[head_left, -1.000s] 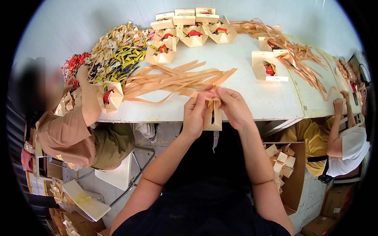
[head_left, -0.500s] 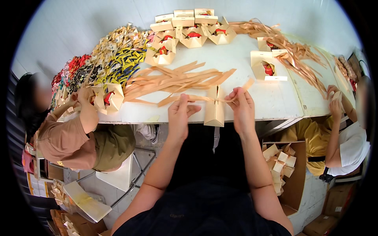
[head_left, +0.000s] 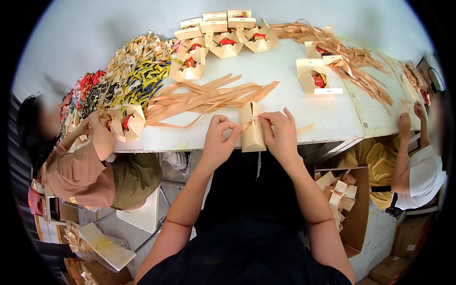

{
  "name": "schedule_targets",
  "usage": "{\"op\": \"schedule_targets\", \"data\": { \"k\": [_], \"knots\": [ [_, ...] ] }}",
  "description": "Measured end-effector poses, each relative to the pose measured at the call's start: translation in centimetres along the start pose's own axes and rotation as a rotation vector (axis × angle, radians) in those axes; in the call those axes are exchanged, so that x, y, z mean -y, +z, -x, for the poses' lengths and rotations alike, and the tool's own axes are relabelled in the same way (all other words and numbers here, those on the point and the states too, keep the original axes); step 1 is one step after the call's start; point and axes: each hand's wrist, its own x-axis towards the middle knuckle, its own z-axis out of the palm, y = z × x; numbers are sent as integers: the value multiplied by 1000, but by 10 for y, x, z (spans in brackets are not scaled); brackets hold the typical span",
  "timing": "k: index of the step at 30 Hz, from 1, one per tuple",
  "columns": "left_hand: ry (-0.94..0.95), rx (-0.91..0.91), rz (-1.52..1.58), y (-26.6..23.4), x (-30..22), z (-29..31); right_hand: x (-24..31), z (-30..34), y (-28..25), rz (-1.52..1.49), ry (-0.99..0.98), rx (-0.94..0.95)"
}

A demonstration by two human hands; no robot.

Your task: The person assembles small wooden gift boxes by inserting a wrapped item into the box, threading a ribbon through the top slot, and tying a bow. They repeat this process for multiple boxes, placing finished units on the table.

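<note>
A small cream folded-paper box [head_left: 253, 137] stands at the table's front edge, right before me. Around its upper part runs a peach satin ribbon [head_left: 248, 124], crossing at the middle of the box. On the left of the box, my left hand [head_left: 221, 141] pinches the ribbon between thumb and forefinger. Against the box's right side, my right hand [head_left: 280, 134] has its thumb and forefinger closed on the ribbon close to the crossing, other fingers raised. A ribbon tail sticks out beyond the right hand. Loose peach ribbons [head_left: 209, 99] lie spread just behind the box.
Open boxes [head_left: 227, 45] with red contents stand at the back; another box [head_left: 319, 78] stands at right. Small colourful packets [head_left: 137, 71] are heaped at left. A carton [head_left: 356, 209] of tied boxes sits on the floor. Co-workers sit on both sides.
Both hands have come in close to the box from holding the ribbon ends pulled apart. The right hand has moved left onto the crossing. The co-worker at right has lowered their hands.
</note>
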Motion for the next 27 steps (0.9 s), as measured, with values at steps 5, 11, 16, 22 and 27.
{"op": "schedule_targets", "data": {
  "k": [5, 11, 16, 22, 27],
  "knots": [
    [-119, 242, 308, -20, -32, 9, 6, 4, 8, -161, 129, -90],
    [-108, 8, 717, 4, -33, -12, 15, 4, 10, -102, 24, -45],
    [-87, -101, 456, 21, -31, -15, 8, -17, -32, -224, 91, 344],
    [227, -82, 29, 14, -48, -2, 5, -71, -54, -378, 505, 553],
    [166, -146, 90, 18, -54, 0, 59, -64, -49, -376, 260, 444]
  ]
}}
